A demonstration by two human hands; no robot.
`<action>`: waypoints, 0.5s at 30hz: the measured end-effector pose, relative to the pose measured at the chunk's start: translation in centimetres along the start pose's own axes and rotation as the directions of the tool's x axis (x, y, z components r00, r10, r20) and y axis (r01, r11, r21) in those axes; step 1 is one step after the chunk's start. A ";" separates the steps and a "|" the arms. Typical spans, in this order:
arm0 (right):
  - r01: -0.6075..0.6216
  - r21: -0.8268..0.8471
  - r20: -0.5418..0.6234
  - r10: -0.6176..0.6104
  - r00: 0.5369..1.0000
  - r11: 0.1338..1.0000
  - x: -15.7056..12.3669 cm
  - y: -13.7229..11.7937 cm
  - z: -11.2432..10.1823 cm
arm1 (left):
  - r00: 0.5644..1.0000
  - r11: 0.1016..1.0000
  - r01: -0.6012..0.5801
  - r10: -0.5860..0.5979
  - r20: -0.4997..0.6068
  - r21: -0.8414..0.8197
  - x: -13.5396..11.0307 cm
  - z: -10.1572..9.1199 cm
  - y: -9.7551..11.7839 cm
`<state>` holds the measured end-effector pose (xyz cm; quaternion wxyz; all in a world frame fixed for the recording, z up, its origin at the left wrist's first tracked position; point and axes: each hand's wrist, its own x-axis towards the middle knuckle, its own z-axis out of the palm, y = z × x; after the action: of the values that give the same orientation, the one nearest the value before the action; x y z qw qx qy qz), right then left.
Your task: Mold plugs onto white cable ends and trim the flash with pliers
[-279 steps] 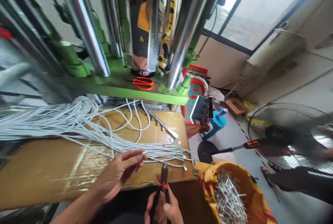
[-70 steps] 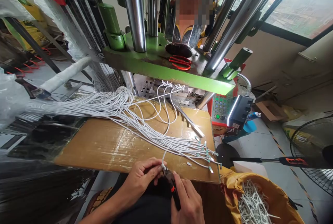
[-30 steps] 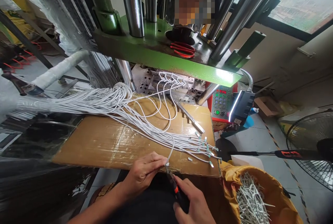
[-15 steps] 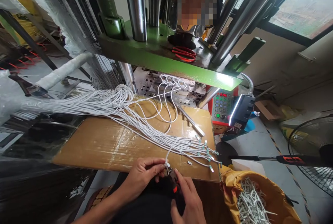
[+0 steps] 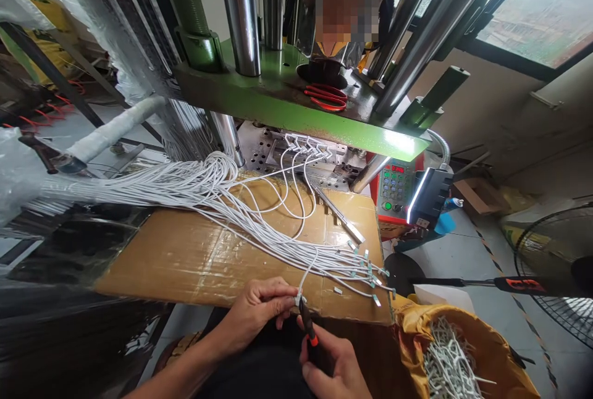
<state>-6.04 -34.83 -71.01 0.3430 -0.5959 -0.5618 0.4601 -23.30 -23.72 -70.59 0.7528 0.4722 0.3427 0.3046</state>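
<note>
Between thumb and fingers, my left hand [image 5: 259,306] pinches the end of a white cable [image 5: 306,272] at its small white connector [image 5: 298,302]. In my right hand [image 5: 336,356] is a pair of cutting pliers [image 5: 306,319] with dark jaws and an orange mark on the handle. The jaw tips reach the connector; whether they are closed on it I cannot tell. A bundle of white cables [image 5: 259,229] lies beyond my hands on the brown cardboard [image 5: 171,251], its ends tipped with small connectors [image 5: 370,269].
Behind the cardboard stands a green press [image 5: 287,99] with cables leading into its mould [image 5: 306,161]. Red-handled scissors [image 5: 327,97] lie on the press. At right are a control panel [image 5: 393,189], a fan [image 5: 556,269] and a bag of white scraps [image 5: 449,356]. Another person sits behind the press.
The pliers have turned more upright and edge-on, and my right hand has shifted slightly down. My left hand keeps its pinch, with the connector slightly lower.
</note>
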 end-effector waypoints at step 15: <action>0.113 -0.133 -0.343 -0.153 0.927 0.985 -0.5 0.5 2.1 | 0.972 0.953 0.187 -0.215 -0.097 -0.241 -0.1 1.2 3.6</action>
<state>-7.79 -35.58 -72.08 0.4350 -0.6472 -0.5549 0.2899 -22.85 -23.05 -66.85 0.8071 0.3251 0.3968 0.2923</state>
